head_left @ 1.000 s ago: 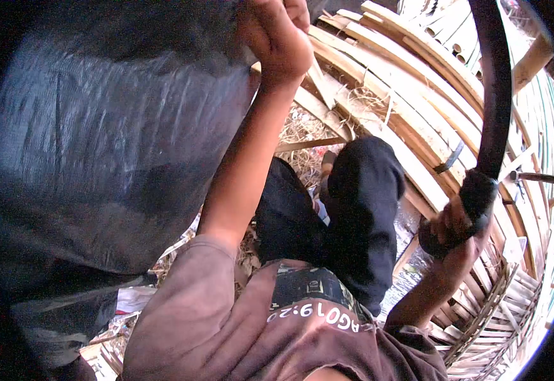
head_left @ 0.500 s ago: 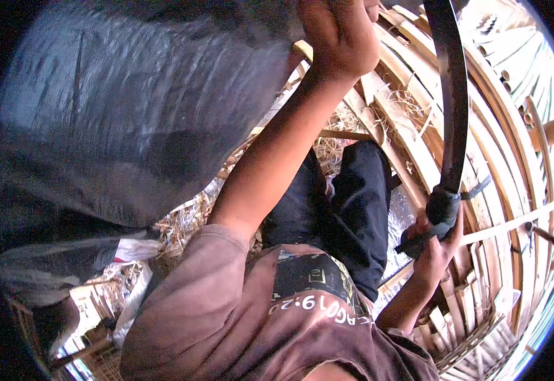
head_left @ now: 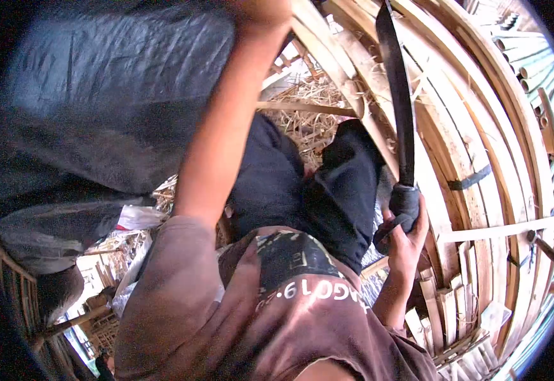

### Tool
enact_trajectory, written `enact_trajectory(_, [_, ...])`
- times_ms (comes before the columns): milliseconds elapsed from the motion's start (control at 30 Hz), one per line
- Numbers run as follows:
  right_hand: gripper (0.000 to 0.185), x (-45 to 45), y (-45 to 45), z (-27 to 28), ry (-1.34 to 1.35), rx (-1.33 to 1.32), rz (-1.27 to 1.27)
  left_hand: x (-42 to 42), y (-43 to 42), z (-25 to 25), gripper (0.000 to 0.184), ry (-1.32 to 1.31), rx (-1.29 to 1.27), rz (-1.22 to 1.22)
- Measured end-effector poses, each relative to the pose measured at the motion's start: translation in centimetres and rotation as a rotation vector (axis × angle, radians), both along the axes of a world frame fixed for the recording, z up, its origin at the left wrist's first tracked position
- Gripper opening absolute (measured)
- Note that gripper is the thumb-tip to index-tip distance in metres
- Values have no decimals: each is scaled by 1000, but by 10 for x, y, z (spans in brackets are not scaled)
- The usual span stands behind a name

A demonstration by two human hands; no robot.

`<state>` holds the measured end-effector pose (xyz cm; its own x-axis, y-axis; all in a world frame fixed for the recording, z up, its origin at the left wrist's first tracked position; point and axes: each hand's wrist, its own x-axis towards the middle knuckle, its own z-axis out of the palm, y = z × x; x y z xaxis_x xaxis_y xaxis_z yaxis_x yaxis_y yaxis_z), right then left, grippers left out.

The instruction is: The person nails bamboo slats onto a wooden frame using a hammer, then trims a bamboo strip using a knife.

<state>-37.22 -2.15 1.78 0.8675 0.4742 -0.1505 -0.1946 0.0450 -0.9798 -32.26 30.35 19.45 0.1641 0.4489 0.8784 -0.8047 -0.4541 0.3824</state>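
Observation:
My right hand (head_left: 407,244) is closed around the dark wrapped handle of a machete (head_left: 399,95). The long, slightly curved black blade points up, over a stack of pale split bamboo strips (head_left: 442,136). At the top edge, my left hand (head_left: 261,11) is blurred and partly cut off by the frame, with its fingers hidden. That arm reaches forward beside a dark plastic sheet (head_left: 118,70). Whether the left hand holds anything cannot be seen.
Below the arms are my dark trousers (head_left: 270,178). Shavings (head_left: 305,130) litter the ground past the knees, with a thin strip (head_left: 315,109) lying across. Greenish bamboo poles (head_left: 537,70) lie at far right. A white band (head_left: 505,228) crosses the stacked strips.
The view has shifted, and the machete with my right hand appears further left. My left hand has moved left and up, mostly out of frame. My right hand keeps its grip.

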Motion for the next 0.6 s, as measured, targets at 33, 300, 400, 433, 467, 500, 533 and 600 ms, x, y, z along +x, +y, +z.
enact_trajectory(33, [52,5,-1,0,-7,4,-16,-7,-8,4,47,-9,-193,-292])
enact_trajectory(300, [54,-13,-5,-12,86,-50,-60,-24,-4,-5,48,16,76,-68])
enact_trajectory(400, [57,-24,0,-5,180,-136,-36,-32,0,-6,47,4,101,-60])
enact_trajectory(433, [57,-27,0,-5,177,-140,-37,-35,-1,-5,47,-15,116,-84])
enact_trajectory(467, [57,-30,1,-6,192,-134,-26,-37,-1,-4,47,-34,131,-108])
enact_trajectory(500, [57,-33,2,-9,206,-127,-13,-41,-3,0,46,-183,-282,-498])
enact_trajectory(533, [57,-36,4,-14,203,-128,-18,-43,-3,2,46,-239,-482,-705])
enact_trajectory(600, [55,-39,8,-23,189,-42,3,-48,1,1,45,-339,-694,-896])
